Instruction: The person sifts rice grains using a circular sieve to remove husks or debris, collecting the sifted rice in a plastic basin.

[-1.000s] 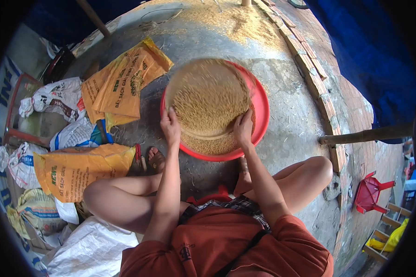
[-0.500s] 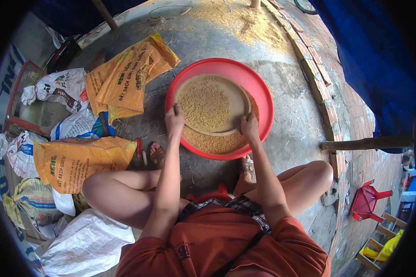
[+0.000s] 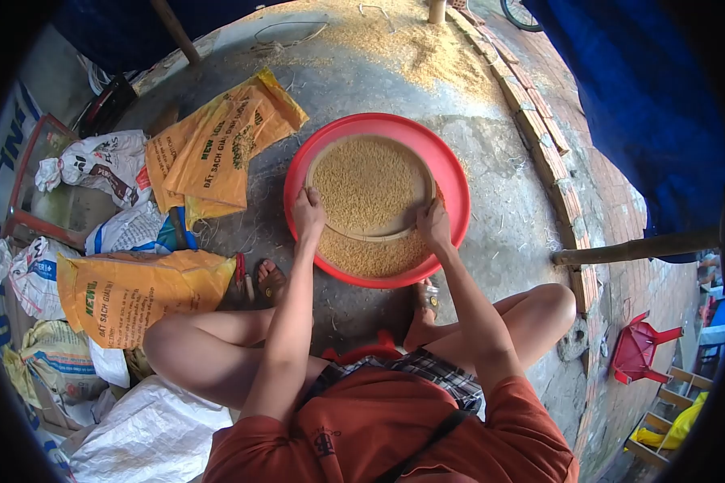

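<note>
My left hand (image 3: 308,214) is closed on the left rim of a round sieve (image 3: 405,231). On the opposite side, my right hand (image 3: 433,224) grips the same rim. Husky golden grain (image 3: 358,183) covers most of the sieve's mesh, with a bare strip along its right side. Beneath the sieve is a wide red basin (image 3: 451,173), standing on the floor between my feet. More grain (image 3: 370,256) lies in the basin and shows in front of the sieve; the part under the sieve is hidden.
Orange printed sacks (image 3: 217,145) and white sacks (image 3: 149,431) lie along the left. Spilled grain (image 3: 435,60) covers the floor ahead. A row of bricks (image 3: 540,133) edges the concrete at right, near a wooden pole (image 3: 636,248) and a red stool (image 3: 643,348).
The sieve has shifted left over the basin, with both hands still on its rim. The grain in it has spread into a wider, rounder patch. The whole view has tilted slightly.
</note>
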`<state>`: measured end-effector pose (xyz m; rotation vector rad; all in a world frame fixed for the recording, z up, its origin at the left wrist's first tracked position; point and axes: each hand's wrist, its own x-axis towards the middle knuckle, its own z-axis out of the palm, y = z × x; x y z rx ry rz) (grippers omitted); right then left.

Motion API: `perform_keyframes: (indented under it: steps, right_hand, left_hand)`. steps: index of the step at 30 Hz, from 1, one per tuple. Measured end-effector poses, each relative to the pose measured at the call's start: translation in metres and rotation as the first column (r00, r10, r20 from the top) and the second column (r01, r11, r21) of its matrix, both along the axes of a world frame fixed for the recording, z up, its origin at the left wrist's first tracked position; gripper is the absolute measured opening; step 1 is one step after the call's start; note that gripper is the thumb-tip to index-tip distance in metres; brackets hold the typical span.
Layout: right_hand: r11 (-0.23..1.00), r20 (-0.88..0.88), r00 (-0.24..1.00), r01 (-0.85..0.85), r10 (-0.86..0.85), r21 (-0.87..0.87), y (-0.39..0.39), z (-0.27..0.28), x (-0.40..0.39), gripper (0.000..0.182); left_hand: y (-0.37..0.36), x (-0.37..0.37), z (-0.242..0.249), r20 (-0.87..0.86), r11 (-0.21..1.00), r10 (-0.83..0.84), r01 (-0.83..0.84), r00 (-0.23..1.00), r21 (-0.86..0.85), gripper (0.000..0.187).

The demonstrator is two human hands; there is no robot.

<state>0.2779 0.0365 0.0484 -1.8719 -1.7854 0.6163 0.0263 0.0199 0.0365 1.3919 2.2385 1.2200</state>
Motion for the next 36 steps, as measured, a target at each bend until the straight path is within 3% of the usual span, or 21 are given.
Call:
perform_keyframes:
  steps: [3, 5, 7, 9, 11, 14, 15, 17, 19, 21, 22, 24, 26, 27, 29, 32, 34, 36]
  right_hand:
    - [0.978, -0.071, 0.997, -0.015, 0.03, 0.21, 0.006, 0.047, -0.009, 0.023]
    - [0.951, -0.125, 0.991, -0.008, 0.049, 0.31, 0.007, 0.078, -0.015, 0.022]
    - [0.88, -0.214, 0.974, 0.036, 0.076, 0.474, 0.005, 0.093, -0.02, 0.017]
    - [0.898, -0.239, 0.969, 0.049, 0.063, 0.438, 0.013, 0.078, -0.023, 0.018]
    - [0.915, -0.268, 0.961, 0.046, 0.069, 0.401, 0.015, 0.055, -0.027, 0.018]
    - [0.966, -0.132, 0.986, -0.064, 0.1, 0.251, 0.013, 0.012, -0.023, 0.022]
    - [0.966, -0.134, 0.986, -0.066, 0.102, 0.249, 0.009, -0.003, -0.021, 0.022]
    - [0.988, -0.045, 0.992, -0.112, 0.117, 0.11, 0.002, -0.02, -0.017, 0.02]
    - [0.985, -0.06, 0.991, -0.114, 0.122, 0.133, 0.003, -0.017, -0.017, 0.019]
    - [0.982, -0.074, 0.99, -0.11, 0.122, 0.156, 0.002, -0.004, -0.018, 0.019]
    - [0.962, -0.143, 0.982, -0.086, 0.126, 0.26, 0.001, 0.018, -0.023, 0.019]
    - [0.929, -0.207, 0.969, -0.051, 0.135, 0.367, -0.001, 0.056, -0.03, 0.019]
    - [0.902, -0.379, 0.917, 0.052, 0.128, 0.43, -0.005, 0.077, -0.033, 0.019]
    - [0.906, -0.376, 0.918, 0.047, 0.126, 0.42, -0.007, 0.074, -0.031, 0.019]
    - [0.953, -0.24, 0.964, -0.035, 0.111, 0.3, -0.002, 0.061, -0.025, 0.021]
    - [0.972, -0.078, 0.989, -0.104, 0.122, 0.21, -0.002, -0.009, -0.007, 0.024]
    - [0.991, -0.063, 0.994, -0.077, 0.085, 0.113, -0.011, -0.024, -0.005, 0.024]
    - [0.999, -0.043, 0.998, -0.043, 0.044, 0.012, -0.017, -0.026, -0.006, 0.024]
  left_hand:
    - [0.02, -0.003, 0.035, 0.068, 0.99, -0.031, 0.022, 0.997, 0.137, 0.029]
    - [0.023, -0.002, 0.069, 0.017, 0.968, -0.05, 0.044, 0.999, 0.247, 0.028]
    - [0.014, 0.002, 0.107, 0.148, 0.909, -0.115, 0.044, 0.982, 0.415, 0.026]
    - [0.012, -0.001, 0.108, 0.118, 0.908, -0.117, 0.058, 0.986, 0.414, 0.02]
    - [0.017, -0.014, 0.071, 0.058, 0.946, -0.084, 0.061, 0.995, 0.318, 0.023]
    - [0.007, -0.025, 0.014, -0.044, 0.984, -0.021, 0.028, 0.999, 0.174, 0.027]
    - [0.002, -0.027, 0.003, -0.046, 0.985, -0.018, 0.026, 0.999, 0.171, 0.027]
    - [-0.004, -0.03, -0.011, 0.0, 0.99, -0.019, 0.019, 1.0, -0.137, 0.031]
    - [-0.004, -0.03, -0.005, 0.051, 0.98, -0.004, 0.014, 0.999, -0.197, 0.032]
    - [-0.003, -0.03, 0.011, -0.034, 0.999, -0.008, 0.007, 0.999, -0.047, 0.03]
    - [-0.002, -0.029, 0.027, -0.034, 0.999, -0.013, 0.011, 0.999, -0.041, 0.03]
    - [-0.001, -0.022, 0.067, 0.048, 0.963, -0.033, 0.019, 0.998, 0.27, 0.03]
    - [-0.006, -0.009, 0.104, 0.101, 0.954, -0.043, 0.011, 0.994, 0.301, 0.027]
    - [-0.012, -0.004, 0.11, 0.152, 0.949, -0.048, -0.002, 0.987, 0.317, 0.025]
    - [-0.007, -0.012, 0.059, 0.186, 0.972, -0.03, -0.015, 0.982, 0.235, 0.026]
    - [-0.01, -0.016, -0.017, 0.029, 0.992, -0.001, -0.003, 1.0, 0.13, 0.031]
    - [-0.018, -0.014, -0.04, 0.02, 0.993, -0.011, 0.013, 1.0, -0.12, 0.035]
    - [-0.016, -0.023, -0.046, 0.023, 0.987, -0.009, 0.012, 1.0, -0.162, 0.037]
